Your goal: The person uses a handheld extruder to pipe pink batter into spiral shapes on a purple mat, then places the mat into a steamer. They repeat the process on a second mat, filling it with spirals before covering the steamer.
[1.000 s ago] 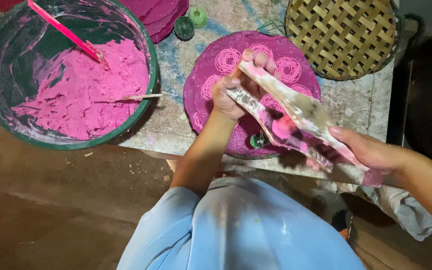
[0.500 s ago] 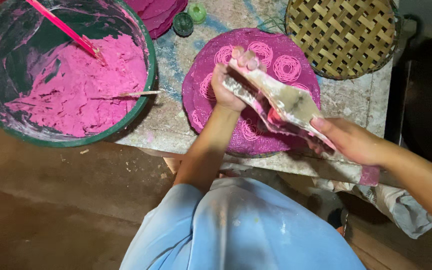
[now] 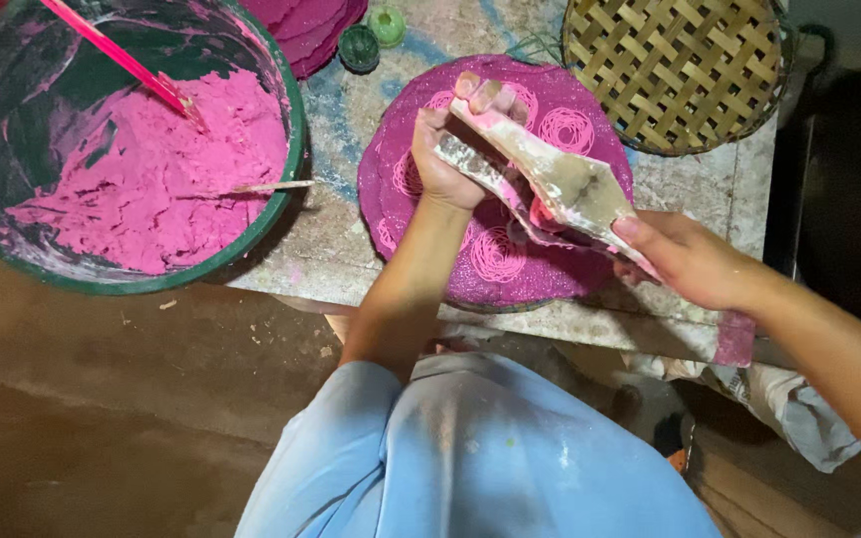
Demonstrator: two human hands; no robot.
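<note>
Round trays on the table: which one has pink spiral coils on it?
The purple round tray under the left hand carries the spirals; the woven bamboo tray at upper right shows none.

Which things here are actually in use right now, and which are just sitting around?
In use:
- left hand and right hand, both gripping the paste-smeared squeezing tool
- purple round mat with pink spirals, under the tool
- green basin of pink paste

Lying about:
- woven bamboo tray
- two small green caps
- cloth
</note>
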